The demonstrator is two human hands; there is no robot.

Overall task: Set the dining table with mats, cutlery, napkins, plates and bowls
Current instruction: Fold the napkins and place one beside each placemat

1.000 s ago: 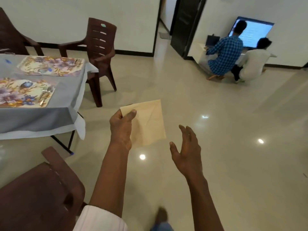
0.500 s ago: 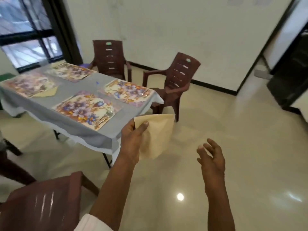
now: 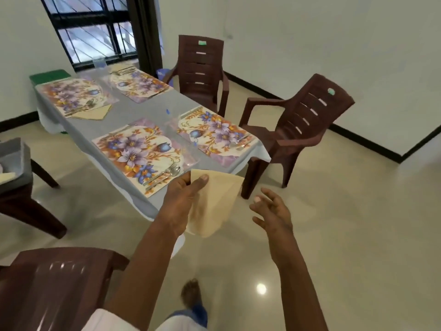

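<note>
- Pinching the napkin by its upper corner, the left hand keeps its thumb on top and its fingers behind. The sheet hangs below and to the right of that hold, its long axis pointing down toward the floor.
- The right hand hovers just beside the napkin without touching it, fingers spread and loosely bent, holding nothing.
- The nearest mat lies ahead and to the left of the pinched corner, on the table. Its fork and spoon rest along the mat's near right edge, close to the thumb.
- The left hand is the nearer one to that mat, so laying the napkin beside the cutlery looks like a short reach forward and left.
- Mats: four, all on the table.
- Cutlery: each mat seems to bear some, though it is blurred on the far ones.
- Napkins: one in the hand and one laid napkin by the far left mat. A beige patch at the far right mat may be a third; I cannot tell.
- Plates and bowls: none visible on the mats.
</note>
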